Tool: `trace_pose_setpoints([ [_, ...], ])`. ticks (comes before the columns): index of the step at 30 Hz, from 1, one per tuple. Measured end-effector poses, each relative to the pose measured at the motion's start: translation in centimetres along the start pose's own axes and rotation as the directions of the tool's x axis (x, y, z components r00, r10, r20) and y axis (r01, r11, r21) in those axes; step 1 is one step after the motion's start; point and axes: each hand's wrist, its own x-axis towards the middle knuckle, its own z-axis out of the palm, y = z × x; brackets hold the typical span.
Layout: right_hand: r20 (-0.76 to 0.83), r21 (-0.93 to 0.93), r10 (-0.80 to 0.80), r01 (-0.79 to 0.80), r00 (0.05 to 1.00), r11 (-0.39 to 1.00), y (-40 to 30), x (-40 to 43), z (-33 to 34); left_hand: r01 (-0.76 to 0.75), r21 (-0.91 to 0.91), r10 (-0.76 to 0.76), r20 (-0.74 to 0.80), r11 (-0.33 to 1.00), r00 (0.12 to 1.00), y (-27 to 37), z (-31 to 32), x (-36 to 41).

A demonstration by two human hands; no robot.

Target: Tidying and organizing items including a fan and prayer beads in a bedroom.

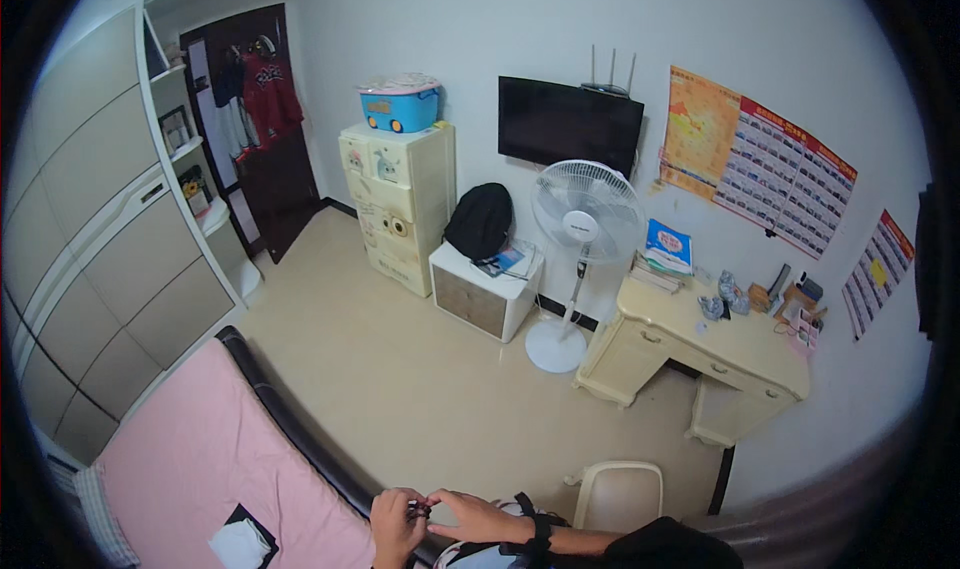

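Observation:
My left hand [395, 522] and my right hand [472, 518] meet at the bottom middle of the view. Between their fingers is a small dark object [417, 509], too small to name. The left fingers are curled around it, while the right thumb and fingertips touch its right side. A black strap [541, 525] circles my right wrist. Left of my hands lies a bed with a pink sheet [195, 434], which holds a folded white cloth [240, 545] on a black item [259, 528].
A cream chair [621, 470] stands right of my hands, below a cream desk [697, 325]. Beyond are a white pedestal fan [581, 224], a white nightstand [469, 263] bearing a black backpack [480, 220], and a cream drawer cabinet [394, 194]. The bed has a dark padded edge [289, 419].

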Motion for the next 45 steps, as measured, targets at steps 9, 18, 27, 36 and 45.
trace_pose_setpoints([
  [9,0.054,0.306,0.029,-0.044,0.998,0.951,4.2,5.9,-2.0,0.386,-0.328,-0.411,-0.005,0.862,0.912,-4.0,3.6,3.2],
  [18,0.106,0.066,0.053,-0.060,0.993,0.996,10.7,13.1,-10.1,0.604,-0.299,-0.552,0.246,0.739,0.797,-6.8,7.7,9.9],
  [27,0.121,0.119,0.104,-0.118,0.987,0.986,15.4,18.3,-18.0,0.761,-0.460,-0.594,0.479,0.457,0.646,-9.2,12.1,20.2],
  [36,-0.113,0.148,0.224,-0.206,0.968,0.967,19.0,23.1,-20.6,0.783,-0.374,-0.329,0.754,0.496,0.569,-15.5,14.0,31.0],
  [45,-0.266,0.071,0.252,-0.242,0.931,0.968,19.0,32.5,-24.3,0.521,-0.502,0.098,0.778,0.690,0.620,-23.5,14.5,46.5],
])
